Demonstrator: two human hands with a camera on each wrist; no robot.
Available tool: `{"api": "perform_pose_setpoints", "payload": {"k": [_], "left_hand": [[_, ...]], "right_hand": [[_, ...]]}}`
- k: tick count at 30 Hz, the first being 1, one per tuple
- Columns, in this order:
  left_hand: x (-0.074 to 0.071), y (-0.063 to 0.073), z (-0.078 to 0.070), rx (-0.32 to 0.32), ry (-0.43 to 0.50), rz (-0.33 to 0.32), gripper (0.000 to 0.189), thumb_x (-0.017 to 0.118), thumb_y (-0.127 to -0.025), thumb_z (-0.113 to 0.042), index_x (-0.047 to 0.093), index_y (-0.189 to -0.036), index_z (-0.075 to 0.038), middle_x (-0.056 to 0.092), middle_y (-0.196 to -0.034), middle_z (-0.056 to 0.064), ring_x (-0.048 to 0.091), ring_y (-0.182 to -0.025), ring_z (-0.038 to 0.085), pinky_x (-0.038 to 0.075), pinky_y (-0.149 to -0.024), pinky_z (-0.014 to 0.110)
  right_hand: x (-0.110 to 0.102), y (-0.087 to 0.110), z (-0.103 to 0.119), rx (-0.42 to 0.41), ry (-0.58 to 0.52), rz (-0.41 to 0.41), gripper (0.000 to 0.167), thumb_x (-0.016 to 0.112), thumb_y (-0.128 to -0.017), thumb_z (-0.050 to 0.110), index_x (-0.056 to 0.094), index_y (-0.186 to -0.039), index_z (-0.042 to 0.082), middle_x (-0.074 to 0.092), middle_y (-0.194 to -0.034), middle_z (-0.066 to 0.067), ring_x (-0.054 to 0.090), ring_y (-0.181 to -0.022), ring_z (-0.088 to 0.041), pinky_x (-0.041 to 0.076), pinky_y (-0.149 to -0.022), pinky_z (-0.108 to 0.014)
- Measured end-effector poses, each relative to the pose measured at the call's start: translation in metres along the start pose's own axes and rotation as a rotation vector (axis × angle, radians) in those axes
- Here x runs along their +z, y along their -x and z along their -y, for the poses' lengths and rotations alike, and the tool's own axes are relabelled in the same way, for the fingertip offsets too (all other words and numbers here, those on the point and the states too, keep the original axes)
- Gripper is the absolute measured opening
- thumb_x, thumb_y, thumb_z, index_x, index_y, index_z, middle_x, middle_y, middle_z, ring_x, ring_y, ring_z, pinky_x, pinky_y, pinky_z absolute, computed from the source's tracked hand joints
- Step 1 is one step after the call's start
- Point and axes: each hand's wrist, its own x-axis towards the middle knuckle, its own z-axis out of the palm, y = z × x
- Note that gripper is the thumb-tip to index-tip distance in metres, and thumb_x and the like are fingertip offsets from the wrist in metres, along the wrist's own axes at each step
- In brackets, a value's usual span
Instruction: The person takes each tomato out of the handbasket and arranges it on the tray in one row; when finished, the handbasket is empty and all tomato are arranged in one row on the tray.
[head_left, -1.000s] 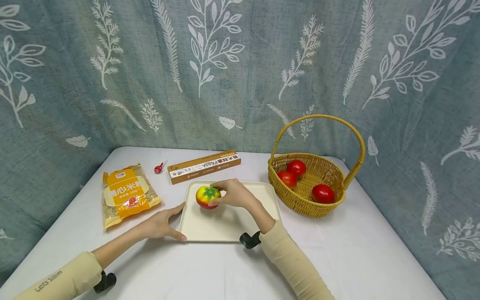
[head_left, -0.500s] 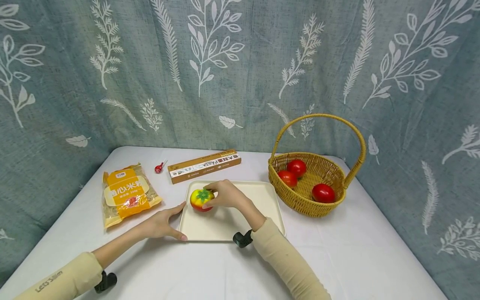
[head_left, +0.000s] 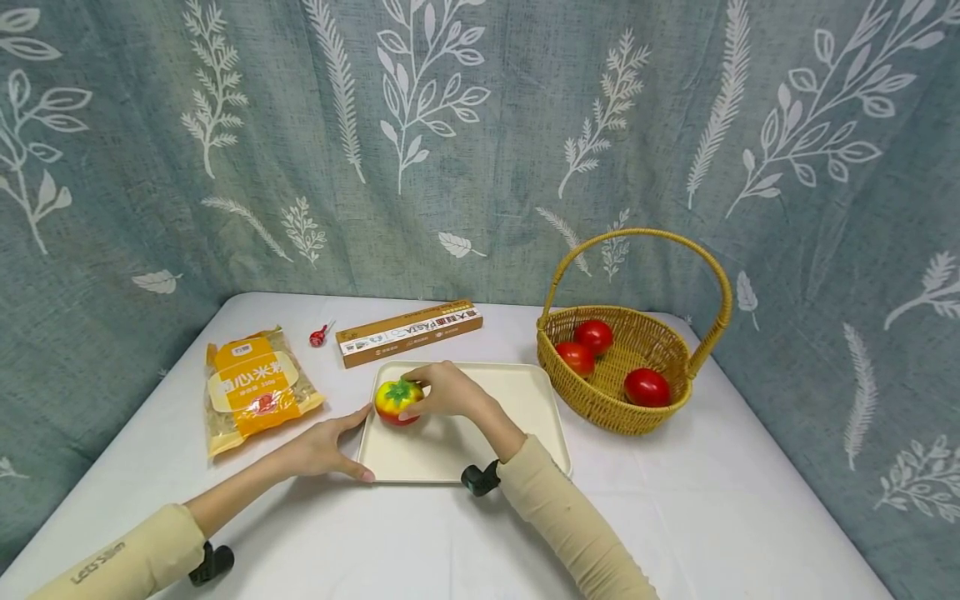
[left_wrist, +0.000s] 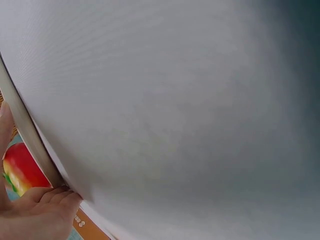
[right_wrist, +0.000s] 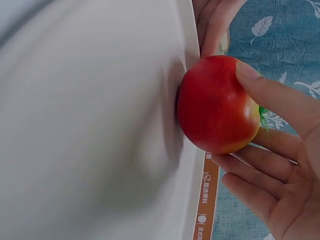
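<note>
In the head view my right hand (head_left: 447,393) holds a tomato (head_left: 391,405), yellow round its green top and red below, at the left end of a cream tray (head_left: 480,454). The right wrist view shows the thumb on one side of the tomato (right_wrist: 212,107) and the fingers on the other, its red underside at the tray surface. My left hand (head_left: 318,450) rests against the tray's left side, thumb and fingers spread wide, the thumb at the near left corner. In the left wrist view its fingertips touch the tray's rim.
A wicker basket (head_left: 611,421) with a tall handle holds 3 red tomatoes (head_left: 647,387) at the right. A pasta box (head_left: 408,333) lies behind the tray. To the left are a yellow grain bag (head_left: 258,387) and a red lollipop (head_left: 317,337). A patterned curtain (head_left: 480,167) backs the table.
My right hand has moved the tomato left and slightly nearer along the tray, from near its inner left part to close beside the left rim. The left hand has stayed in place.
</note>
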Motion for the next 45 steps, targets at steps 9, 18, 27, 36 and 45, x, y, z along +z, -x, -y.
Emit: {"api": "perform_pose_setpoints", "payload": {"k": [9, 18, 27, 36, 45], "left_hand": [[-0.001, 0.0, -0.002, 0.0, -0.007, 0.0, 0.11, 0.088, -0.068, -0.036, 0.025, -0.15, 0.002, 0.03, -0.149, 0.03, 0.031, -0.134, 0.048, 0.028, -0.108, 0.06], [-0.001, 0.0, -0.003, -0.008, -0.005, 0.002, 0.11, 0.088, -0.068, -0.036, 0.025, -0.151, 0.001, 0.03, -0.149, 0.03, 0.031, -0.135, 0.048, 0.028, -0.108, 0.059], [0.0, 0.0, -0.001, -0.004, -0.004, 0.001, 0.111, 0.088, -0.067, -0.035, 0.025, -0.15, 0.002, 0.03, -0.149, 0.031, 0.03, -0.135, 0.048, 0.027, -0.108, 0.059], [-0.001, 0.001, -0.003, 0.003, -0.001, -0.003, 0.111, 0.088, -0.067, -0.035, 0.025, -0.15, 0.003, 0.03, -0.149, 0.03, 0.03, -0.135, 0.048, 0.027, -0.109, 0.059], [0.0, 0.001, -0.002, -0.001, 0.011, -0.003, 0.111, 0.088, -0.067, -0.034, 0.025, -0.15, 0.003, 0.029, -0.149, 0.031, 0.029, -0.135, 0.048, 0.026, -0.109, 0.059]], "right_hand": [[0.0, 0.001, -0.003, -0.027, -0.005, -0.007, 0.058, 0.083, -0.077, 0.026, 0.062, -0.127, 0.005, 0.066, -0.121, -0.007, 0.061, -0.104, -0.019, 0.048, -0.09, -0.025], [0.002, 0.002, -0.005, -0.041, -0.004, -0.014, 0.059, 0.083, -0.077, 0.027, 0.062, -0.128, 0.005, 0.064, -0.125, -0.006, 0.059, -0.111, -0.018, 0.046, -0.095, -0.027], [0.001, 0.004, -0.006, -0.035, -0.022, -0.021, 0.061, 0.083, -0.077, 0.025, 0.061, -0.13, 0.006, 0.064, -0.126, -0.008, 0.059, -0.117, -0.02, 0.045, -0.1, -0.029], [-0.004, 0.01, -0.006, -0.033, -0.011, -0.021, 0.063, 0.082, -0.079, 0.029, 0.058, -0.133, 0.006, 0.061, -0.129, -0.01, 0.056, -0.12, -0.022, 0.045, -0.101, -0.033], [-0.013, 0.022, -0.011, -0.061, -0.043, -0.055, 0.066, 0.081, -0.079, 0.031, 0.057, -0.134, 0.003, 0.06, -0.13, -0.012, 0.056, -0.12, -0.025, 0.046, -0.1, -0.036]]}}
